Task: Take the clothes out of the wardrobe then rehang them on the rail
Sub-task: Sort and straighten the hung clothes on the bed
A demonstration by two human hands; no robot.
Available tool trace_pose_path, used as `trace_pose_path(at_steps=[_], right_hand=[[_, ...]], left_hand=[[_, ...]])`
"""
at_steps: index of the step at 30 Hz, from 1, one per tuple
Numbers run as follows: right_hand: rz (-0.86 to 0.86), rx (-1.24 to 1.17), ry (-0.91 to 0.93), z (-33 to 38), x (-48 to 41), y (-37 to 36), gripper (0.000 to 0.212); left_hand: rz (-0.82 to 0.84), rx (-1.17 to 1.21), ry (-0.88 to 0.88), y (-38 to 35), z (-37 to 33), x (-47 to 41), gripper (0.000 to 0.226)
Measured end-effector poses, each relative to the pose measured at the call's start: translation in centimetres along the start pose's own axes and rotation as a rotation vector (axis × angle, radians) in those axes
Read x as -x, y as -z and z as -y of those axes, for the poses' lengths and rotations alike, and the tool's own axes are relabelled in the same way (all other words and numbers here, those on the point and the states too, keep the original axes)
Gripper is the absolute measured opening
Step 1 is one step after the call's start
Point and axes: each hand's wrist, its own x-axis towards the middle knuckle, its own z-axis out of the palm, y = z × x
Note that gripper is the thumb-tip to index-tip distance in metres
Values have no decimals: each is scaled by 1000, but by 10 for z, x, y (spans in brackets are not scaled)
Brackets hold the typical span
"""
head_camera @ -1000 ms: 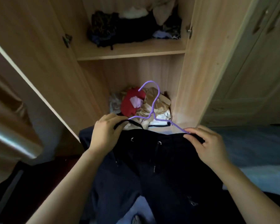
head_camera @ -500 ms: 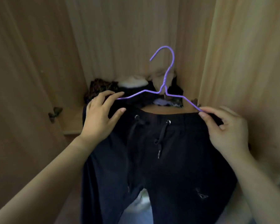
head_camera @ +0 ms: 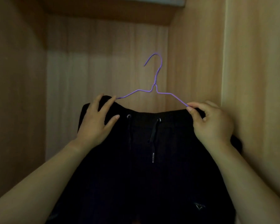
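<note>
Fingers (head_camera: 194,104) of the right hand (head_camera: 214,125) pinch one end of the purple hanger (head_camera: 154,87) together with the waistband of the black trousers (head_camera: 152,175). The left hand (head_camera: 94,126) grips the other corner. The hook stands above, between them. If either grip loosens, the waistband could slip off the thin wire.

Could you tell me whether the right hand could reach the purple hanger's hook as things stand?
Probably yes: open air lies between the right hand and the hook, though it pinches the purple hanger and must release.
</note>
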Motion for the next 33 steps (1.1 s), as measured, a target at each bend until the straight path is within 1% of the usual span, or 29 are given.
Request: trace_pose_path(at_steps=[2,5,8,10,13,17,20,26,30,32,33], right_hand=[[-28,54,15,-8,-38,-21,14],[-78,162,52,-11,-92,-44,18],[-119,256,77,-6,-150,-65,19],[-145,311,84,-2,-188,-76,19],[-177,400,36,7,-245,-85,19],[-219,483,-2,17,-314,-97,18],[-228,558,-38,20,-353,-110,17],[-201,676,-25,13,-406,-141,16],[-193,676,-21,-2,-426,-157,14],[-187,712,9,-12,-425,-165,15],[-186,742,37,-15,-422,-168,16]], left_hand=[[5,55,-8,-26,11,-34,63],[-19,58,-41,-61,24,-90,63],[11,56,-47,-88,32,-153,64],[17,107,-74,-103,36,-194,64],[62,152,-111,-117,41,-253,62],[69,199,-148,-137,42,-316,61],[64,298,-167,-160,40,-345,63],[73,489,-193,-209,41,-375,82],[77,555,-181,-234,36,-382,76],[93,565,-193,-244,32,-379,72],[110,575,-205,-250,30,-377,74]])
